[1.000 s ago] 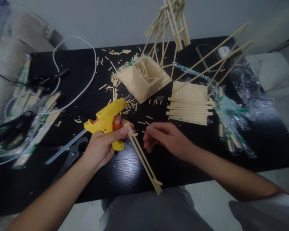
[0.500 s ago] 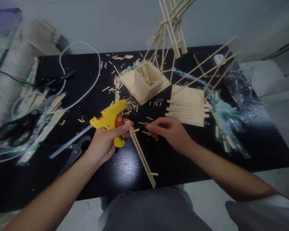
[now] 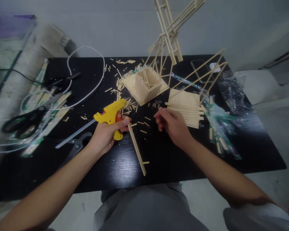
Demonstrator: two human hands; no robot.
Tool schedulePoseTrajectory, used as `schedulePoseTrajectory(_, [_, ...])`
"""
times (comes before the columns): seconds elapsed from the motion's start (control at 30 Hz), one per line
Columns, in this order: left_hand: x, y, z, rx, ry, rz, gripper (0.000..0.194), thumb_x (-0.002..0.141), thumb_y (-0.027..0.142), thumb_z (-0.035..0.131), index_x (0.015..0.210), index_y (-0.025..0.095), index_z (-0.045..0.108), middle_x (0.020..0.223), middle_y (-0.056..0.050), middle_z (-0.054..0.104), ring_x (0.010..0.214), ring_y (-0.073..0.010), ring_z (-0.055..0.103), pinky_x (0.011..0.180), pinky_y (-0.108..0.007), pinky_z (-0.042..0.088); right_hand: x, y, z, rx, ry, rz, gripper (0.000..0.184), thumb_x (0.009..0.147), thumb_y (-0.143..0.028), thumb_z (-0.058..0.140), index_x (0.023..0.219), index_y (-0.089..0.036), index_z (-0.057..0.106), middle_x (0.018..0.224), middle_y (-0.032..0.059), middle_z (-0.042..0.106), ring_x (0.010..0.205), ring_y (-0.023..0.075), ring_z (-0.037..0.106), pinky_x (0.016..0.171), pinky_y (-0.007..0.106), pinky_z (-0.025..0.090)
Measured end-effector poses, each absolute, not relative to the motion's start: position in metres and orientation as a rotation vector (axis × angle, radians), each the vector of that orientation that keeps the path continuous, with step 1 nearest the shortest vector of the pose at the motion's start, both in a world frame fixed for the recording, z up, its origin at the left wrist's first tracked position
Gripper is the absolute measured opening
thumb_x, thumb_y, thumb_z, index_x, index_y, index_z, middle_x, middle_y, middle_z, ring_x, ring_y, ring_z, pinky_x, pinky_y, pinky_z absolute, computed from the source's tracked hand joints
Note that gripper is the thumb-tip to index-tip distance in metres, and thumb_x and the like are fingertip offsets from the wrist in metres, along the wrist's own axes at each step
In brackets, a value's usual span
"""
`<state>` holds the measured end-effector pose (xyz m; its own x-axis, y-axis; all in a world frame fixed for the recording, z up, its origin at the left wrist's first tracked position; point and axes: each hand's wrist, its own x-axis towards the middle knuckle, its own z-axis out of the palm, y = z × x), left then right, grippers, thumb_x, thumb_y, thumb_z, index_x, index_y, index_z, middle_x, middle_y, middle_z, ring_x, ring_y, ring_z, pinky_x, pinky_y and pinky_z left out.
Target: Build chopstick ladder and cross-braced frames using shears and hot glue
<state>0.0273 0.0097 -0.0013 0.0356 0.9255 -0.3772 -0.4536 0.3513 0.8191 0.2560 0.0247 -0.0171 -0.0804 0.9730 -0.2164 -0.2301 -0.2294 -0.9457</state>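
Observation:
My left hand is wrapped round a yellow hot glue gun, with a clear glue stick jutting from its rear. The thumb and fingers also pinch the upper end of a pair of joined wooden sticks, slanting down over the table. Two short crosspieces stick out from its right side, one near each end. My right hand hovers apart from this piece, fingers curled in; whether something small is between them is hidden. Just beyond it lies a wooden slat panel with several sticks across it.
A wooden model with a square box and tall stick blades stands at the back. Scattered stick offcuts, black scissors, pliers, a white cable, wrapped chopsticks and a phone lie around.
My right hand has moved right, away from the joined sticks, towards the slat panel. My left hand keeps the glue gun and sticks, whose lower end has shifted slightly left. The view has shifted a little.

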Motion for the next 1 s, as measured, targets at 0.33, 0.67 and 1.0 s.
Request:
schedulePoseTrajectory(0.33, [0.026,0.013,-0.007,0.569,1.094,1.182,0.047,0.058,0.018,0.104,0.082,0.014,0.064,0.081,-0.003,0.072,0.070,-0.0108,0.067,0.061,-0.017,0.058,0.249,0.013,-0.027,-1.078,-1.250,1.794,0.028,0.081,-0.039,0.090,0.095,-0.018,0.079,0.079,0.0015,0.077,0.062,0.0117,0.065,0.054,0.023,0.055])
schedulePoseTrajectory(0.67, [0.029,0.004,-0.005,0.659,1.003,1.137,0.048,0.064,0.020,0.101,0.086,0.016,0.060,0.081,0.001,0.073,0.063,-0.0063,0.062,0.059,-0.015,0.054,0.240,0.002,-0.025,-0.818,-1.265,2.256,0.034,0.083,-0.042,0.092,0.101,-0.015,0.082,0.092,0.0058,0.083,0.072,0.0134,0.072,0.055,0.021,0.057])
schedulePoseTrajectory(1.0, [0.011,0.003,0.005,1.176,1.273,1.132,0.032,0.094,0.048,0.074,0.097,0.021,0.058,0.096,-0.004,0.069,0.070,-0.0162,0.067,0.056,-0.029,0.055,0.244,0.009,-0.021,-0.857,-1.109,2.129,0.031,0.080,-0.040,0.097,0.090,-0.017,0.080,0.078,0.0009,0.079,0.059,0.0097,0.066,0.056,0.021,0.055])
